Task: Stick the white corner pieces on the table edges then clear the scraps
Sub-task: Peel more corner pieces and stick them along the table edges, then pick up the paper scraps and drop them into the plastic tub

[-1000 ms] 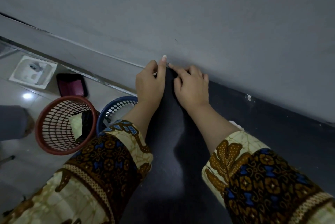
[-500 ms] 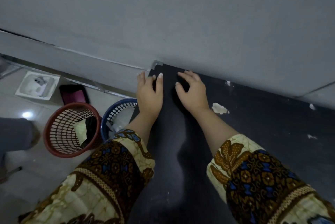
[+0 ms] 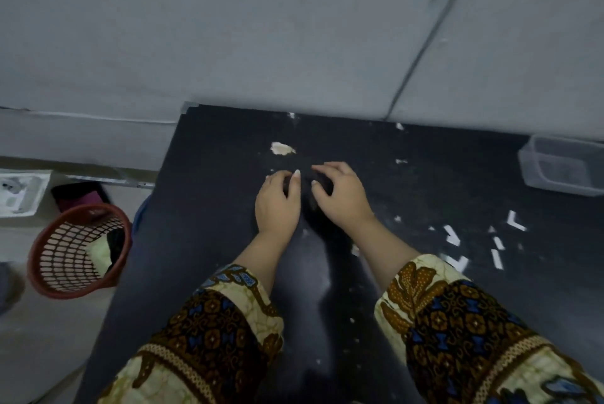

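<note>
My left hand (image 3: 277, 204) and my right hand (image 3: 340, 197) rest side by side on the middle of the black table (image 3: 228, 240). Their fingers are loosely curled, and I see nothing held in either. A pale corner piece (image 3: 189, 107) sits on the table's far left corner, against the grey wall. Several white scraps (image 3: 452, 235) lie on the table to the right of my right hand, one of them L-shaped (image 3: 515, 221). A torn pale scrap (image 3: 282, 148) lies just beyond my hands.
A clear plastic container (image 3: 562, 171) stands at the table's far right. On the floor to the left are a red mesh basket (image 3: 78, 250), the rim of a blue basket (image 3: 140, 217), a dark pink item (image 3: 81, 197) and a white object (image 3: 19, 191).
Both hands have pulled back from the table's far left corner towards the middle of the table. The view has shifted right, bringing the scraps and the container into sight.
</note>
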### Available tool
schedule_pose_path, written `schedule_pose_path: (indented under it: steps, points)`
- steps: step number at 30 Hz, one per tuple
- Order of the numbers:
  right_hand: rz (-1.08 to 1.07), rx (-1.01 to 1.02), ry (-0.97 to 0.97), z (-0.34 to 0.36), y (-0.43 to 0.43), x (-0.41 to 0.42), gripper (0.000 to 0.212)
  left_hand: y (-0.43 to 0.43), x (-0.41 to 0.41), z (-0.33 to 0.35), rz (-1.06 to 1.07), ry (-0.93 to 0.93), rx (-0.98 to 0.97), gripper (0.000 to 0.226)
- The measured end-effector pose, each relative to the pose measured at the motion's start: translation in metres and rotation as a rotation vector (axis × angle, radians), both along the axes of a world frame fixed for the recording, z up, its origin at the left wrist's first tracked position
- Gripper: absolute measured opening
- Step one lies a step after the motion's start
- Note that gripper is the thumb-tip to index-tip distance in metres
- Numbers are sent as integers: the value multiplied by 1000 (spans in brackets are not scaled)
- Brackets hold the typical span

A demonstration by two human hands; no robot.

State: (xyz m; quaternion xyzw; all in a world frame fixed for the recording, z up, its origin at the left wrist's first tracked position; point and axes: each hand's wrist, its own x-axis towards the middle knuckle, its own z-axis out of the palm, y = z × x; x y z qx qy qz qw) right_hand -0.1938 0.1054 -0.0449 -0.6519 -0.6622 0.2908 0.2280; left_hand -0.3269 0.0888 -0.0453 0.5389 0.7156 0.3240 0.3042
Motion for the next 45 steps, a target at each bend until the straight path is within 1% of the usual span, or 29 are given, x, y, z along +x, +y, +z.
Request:
schedule_pose_path:
  steps: [2,5,8,10,13,16,18,20,23,25,29,31,32,34,36,39,42,45]
  points:
    - [-3,10,-20,4,-24,35,39,-19,35,9,-44,6,-1,33]
    - [-2,3,-92,10,-59,92,38,-43,88,11,-140,29,-53,35]
    - [-31,-69,-184,9,-87,153,39,-67,142,7,-270,44,-160,40]
    - [-71,-117,-244,5,-102,190,40,-81,174,6,-326,34,-197,41]
    - [-184,-185,-347,1,-118,238,45,-99,212,6,-368,16,-235,40]
    - [-252,-265,-422,-2,-132,271,56,-108,236,6,-387,28,-274,36]
    - [-244,-304,-414,-6,-138,286,60,-108,245,5,-401,65,-295,29]
    - [-243,-299,-384,-11,-140,291,52,-106,246,3,-448,108,-308,29]
    - [-243,-231,-325,-17,-136,294,27,-100,251,0,-490,166,-338,45]
    - [-222,-203,-284,-18,-130,294,19,-95,256,-1,-501,203,-351,59]
    - [-122,-177,-186,-15,-120,297,21,-91,268,-7,-526,265,-346,86]
    - [-126,-162,-135,-15,-115,302,35,-88,273,-11,-550,313,-343,93]
    - [-166,-143,-111,-15,-113,307,39,-87,276,-13,-562,341,-339,94]
    - [-268,-88,-114,-16,-106,318,40,-84,279,-16,-568,384,-320,91]
    - [-337,-66,-206,-16,-100,329,42,-83,280,-18,-553,389,-298,82]
    - [-356,-149,-368,-17,-95,339,58,-82,281,-20,-518,358,-261,67]
    - [-240,-193,-443,-17,-93,337,70,-79,284,-20,-479,334,-234,53]
    - [-41,-183,-420,-13,-93,325,70,-77,286,-21,-447,338,-218,41]
